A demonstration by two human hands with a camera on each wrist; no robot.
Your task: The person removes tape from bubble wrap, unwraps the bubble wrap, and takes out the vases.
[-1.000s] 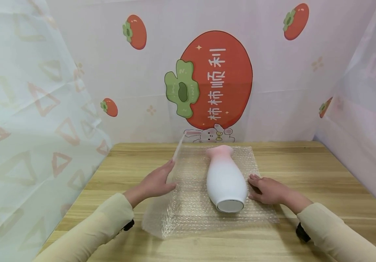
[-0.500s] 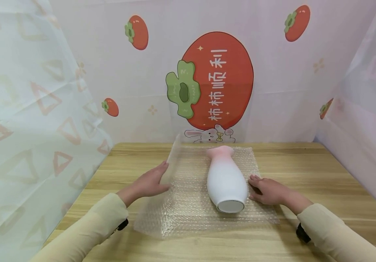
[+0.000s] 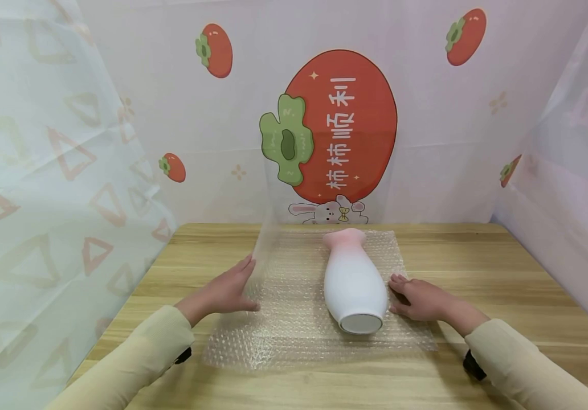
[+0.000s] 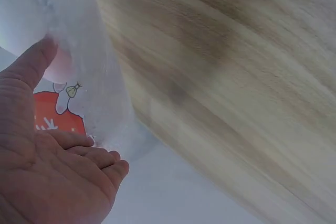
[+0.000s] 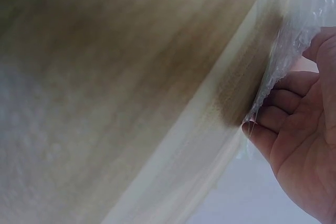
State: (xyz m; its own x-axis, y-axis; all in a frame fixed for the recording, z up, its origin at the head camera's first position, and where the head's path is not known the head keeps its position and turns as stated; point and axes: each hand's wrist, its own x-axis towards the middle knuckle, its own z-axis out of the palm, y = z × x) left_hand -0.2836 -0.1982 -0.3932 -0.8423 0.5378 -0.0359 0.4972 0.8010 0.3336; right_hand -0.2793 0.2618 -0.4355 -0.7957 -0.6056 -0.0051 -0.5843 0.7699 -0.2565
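Note:
A white vase (image 3: 355, 282) with a pink neck lies on its side on a sheet of bubble wrap (image 3: 294, 307), its round base toward me. The sheet's left part stands raised and leans outward. My left hand (image 3: 224, 290) is at this raised part, fingers straight and thumb spread; in the left wrist view the fingertips of the left hand (image 4: 63, 177) meet the clear film. On the other side, my right hand (image 3: 419, 299) rests on the sheet's right edge, close beside the vase. The right wrist view shows the right hand's fingers (image 5: 283, 103) extended against the film.
The bubble wrap lies on a wood-grain table (image 3: 458, 250). Behind it hangs a white cloth backdrop (image 3: 427, 102) printed with persimmons and a rabbit. Cloth side walls (image 3: 58, 188) flank the table.
My left hand has moved left and slightly down, and the raised part of the bubble wrap has tilted farther left toward the table. The right hand and the vase have stayed put.

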